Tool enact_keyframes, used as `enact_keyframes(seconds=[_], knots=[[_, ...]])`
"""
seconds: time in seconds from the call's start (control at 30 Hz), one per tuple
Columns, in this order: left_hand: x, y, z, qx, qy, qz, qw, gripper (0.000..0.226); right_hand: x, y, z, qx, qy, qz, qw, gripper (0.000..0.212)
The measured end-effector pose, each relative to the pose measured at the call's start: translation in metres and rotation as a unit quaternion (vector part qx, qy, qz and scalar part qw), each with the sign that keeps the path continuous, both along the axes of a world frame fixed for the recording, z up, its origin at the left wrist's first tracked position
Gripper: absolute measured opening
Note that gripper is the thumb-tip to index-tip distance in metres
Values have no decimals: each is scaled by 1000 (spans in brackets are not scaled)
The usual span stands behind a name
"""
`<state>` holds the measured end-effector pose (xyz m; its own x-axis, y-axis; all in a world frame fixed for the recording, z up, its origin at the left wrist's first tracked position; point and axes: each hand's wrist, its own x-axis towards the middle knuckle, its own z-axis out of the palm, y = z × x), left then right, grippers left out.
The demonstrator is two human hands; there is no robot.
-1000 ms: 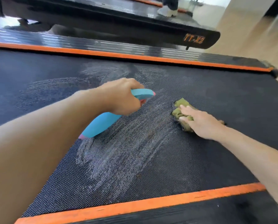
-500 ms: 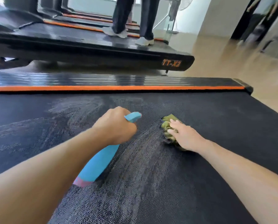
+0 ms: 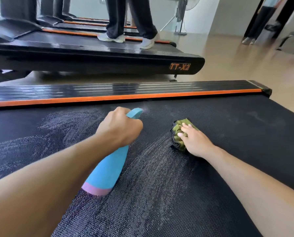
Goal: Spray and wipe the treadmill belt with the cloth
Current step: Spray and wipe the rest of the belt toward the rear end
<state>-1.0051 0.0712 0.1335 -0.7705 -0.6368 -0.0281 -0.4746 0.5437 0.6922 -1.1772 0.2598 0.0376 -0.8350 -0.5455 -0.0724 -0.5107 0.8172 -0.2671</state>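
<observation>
Treadmill belt [image 3: 159, 194], black woven mesh, streaked with wet spray under both hands.

Left hand [image 3: 119, 128] curls round the neck of a blue plastic spray bottle with a pink base band [image 3: 107, 170], mist at its nozzle. Right hand [image 3: 194, 139] presses a crumpled green cloth [image 3: 177, 128] onto the belt, fingers slightly spread on top. Beyond the fingertips runs an orange side strip [image 3: 125, 97].

The treadmill belt [image 3: 219, 151] presents a matt black woven texture, rough and finely dotted, with pale damp streaks across its middle. The spray bottle [image 3: 107, 170] looks like smooth matt blue plastic (with a pink band at the base), and the cloth [image 3: 177, 130] is a crumpled green fabric, soft and nappy. The side rail [image 3: 142, 88] is glossy ribbed black with a smooth orange strip; the floor [image 3: 228, 62] is a polished, reflective beige.
</observation>
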Motion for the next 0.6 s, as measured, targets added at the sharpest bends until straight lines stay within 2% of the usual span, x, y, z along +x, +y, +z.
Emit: enact_keyframes(seconds=[0.1, 0.23, 0.3, 0.37, 0.43, 0.5, 0.57, 0.6], knots=[[-6, -2, -5, -1, -15, -25, 1000, 15, 13, -16, 2, -27, 9, -1, 1000, 47], [-16, -9, -11, 20, -38, -43, 998, 16, 70, -53, 1, -44, 5, 181, 983, 47], [-21, -12, -13, 28, -44, -40, 998, 16, 69, -63, 1, -23, -17, 230, 973, 49], [-24, -15, -15, 34, -45, -32, 998, 25, 34, -64, 3, -17, -35, 203, 978, 48], [-27, -17, -18, 29, -49, -24, 998, 33, -12, -56, 6, -14, -36, 97, 995, 49], [-30, -17, -19, 26, -55, -20, 998, 37, -45, -52, 9, 29, -5, 2, 1000, 48], [-32, -18, -18, 42, -62, -15, 997, 47, -45, -64, 10, 34, 26, 15, 999, 43], [-33, -20, -18, 50, -67, -10, 996, 48, -34, -75, 12, 1, 21, 67, 998, 36]])
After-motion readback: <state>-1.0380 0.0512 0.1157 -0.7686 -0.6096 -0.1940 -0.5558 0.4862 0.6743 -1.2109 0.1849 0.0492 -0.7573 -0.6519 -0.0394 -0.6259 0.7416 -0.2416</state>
